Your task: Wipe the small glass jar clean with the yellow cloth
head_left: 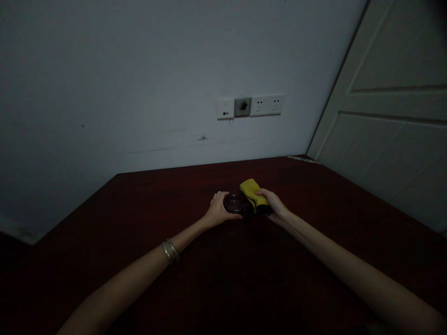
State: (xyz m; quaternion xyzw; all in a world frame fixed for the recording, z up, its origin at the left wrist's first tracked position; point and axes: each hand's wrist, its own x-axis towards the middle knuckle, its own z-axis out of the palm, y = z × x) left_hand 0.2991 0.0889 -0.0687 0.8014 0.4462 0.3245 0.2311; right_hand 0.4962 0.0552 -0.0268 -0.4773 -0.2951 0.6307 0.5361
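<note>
On the left, above two silvery bracelets [166, 251], the left hand [217, 211] is partly open in a C-shaped grip, thumb nearest the wearer, around the left side of a round, dark glass dish [233, 204] near the middle of the dark red counter [157, 195]. Just beside the dish's right side is a folded yellow cloth [252, 191] with a dark lower edge, pinched by the right hand [276, 204], its thumb on top and its fingers mostly hidden. Farther right, a pale panelled door [391, 111] stands beside the counter.
</note>
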